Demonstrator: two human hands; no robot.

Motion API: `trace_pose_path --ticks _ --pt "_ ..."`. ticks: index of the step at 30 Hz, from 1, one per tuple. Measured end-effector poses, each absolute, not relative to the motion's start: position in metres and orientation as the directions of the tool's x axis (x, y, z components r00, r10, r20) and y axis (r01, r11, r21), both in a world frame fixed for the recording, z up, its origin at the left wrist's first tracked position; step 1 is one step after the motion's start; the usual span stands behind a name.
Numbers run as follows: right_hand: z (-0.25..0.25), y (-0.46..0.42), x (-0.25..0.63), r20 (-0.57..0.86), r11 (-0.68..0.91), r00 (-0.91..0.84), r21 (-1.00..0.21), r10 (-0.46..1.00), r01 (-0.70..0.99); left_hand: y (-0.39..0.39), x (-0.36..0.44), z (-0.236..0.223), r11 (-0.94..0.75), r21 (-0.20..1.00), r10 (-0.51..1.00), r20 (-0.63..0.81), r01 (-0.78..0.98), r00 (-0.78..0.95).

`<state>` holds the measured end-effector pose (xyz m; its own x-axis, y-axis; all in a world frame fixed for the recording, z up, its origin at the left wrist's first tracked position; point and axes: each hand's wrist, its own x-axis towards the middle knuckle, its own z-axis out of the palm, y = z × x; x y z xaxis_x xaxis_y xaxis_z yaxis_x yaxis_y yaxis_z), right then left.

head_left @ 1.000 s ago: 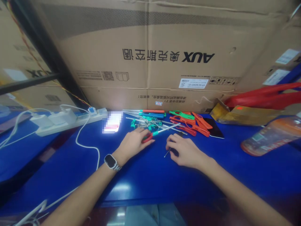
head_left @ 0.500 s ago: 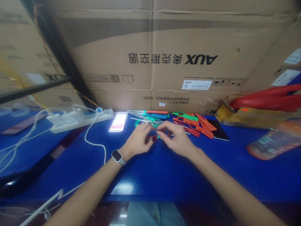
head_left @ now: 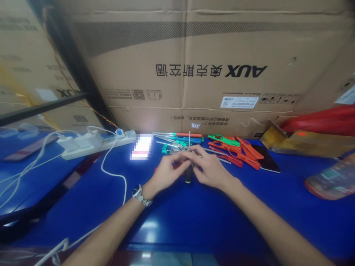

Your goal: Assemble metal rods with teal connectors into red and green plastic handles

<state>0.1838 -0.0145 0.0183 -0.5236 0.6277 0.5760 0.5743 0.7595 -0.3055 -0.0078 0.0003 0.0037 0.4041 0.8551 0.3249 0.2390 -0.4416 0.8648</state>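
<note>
Left hand [head_left: 165, 173] and right hand [head_left: 213, 168] meet — fingers curled, little gap, around black-handled screwdriver [head_left: 188, 174], shank [head_left: 189, 140] pointing away between them; which hand bears it, cannot tell. Light fingertip hold could let handle slip — shank could snag heaped tools [head_left: 181, 143] beyond fingers.

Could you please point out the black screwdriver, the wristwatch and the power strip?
Black screwdriver [head_left: 188, 175]: head view, on the handle.
Wristwatch [head_left: 142, 197]: head view, on the band.
Power strip [head_left: 97, 147]: head view, front edge.
</note>
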Motion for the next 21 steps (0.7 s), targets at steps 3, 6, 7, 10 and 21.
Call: trace_pose_path --ticks 3,6,7,10,21 --pt "0.015 -0.01 0.189 0.553 0.786 -0.618 -0.116 0.559 0.607 -0.001 -0.007 0.005 -0.42 0.878 0.844 0.285 0.23 0.455" --pt "0.008 -0.003 0.19 0.65 0.799 -0.555 -0.136 0.518 0.586 0.004 -0.016 0.01 -0.483 0.826 0.819 0.308 0.292 0.485" --pt "0.006 -0.002 0.191 0.678 0.796 -0.514 -0.177 0.525 0.579 0.006 -0.021 0.013 -0.493 0.816 0.822 0.325 0.3 0.468" --pt "0.002 -0.002 0.194 0.701 0.735 -0.339 -0.391 0.628 0.554 0.016 -0.044 0.018 -0.516 0.741 0.837 0.33 0.43 0.436" --pt "-0.002 -0.007 0.188 0.406 0.408 -0.039 -0.909 0.913 0.088 0.023 -0.065 0.017 -0.565 0.606 0.748 0.089 0.56 0.657"
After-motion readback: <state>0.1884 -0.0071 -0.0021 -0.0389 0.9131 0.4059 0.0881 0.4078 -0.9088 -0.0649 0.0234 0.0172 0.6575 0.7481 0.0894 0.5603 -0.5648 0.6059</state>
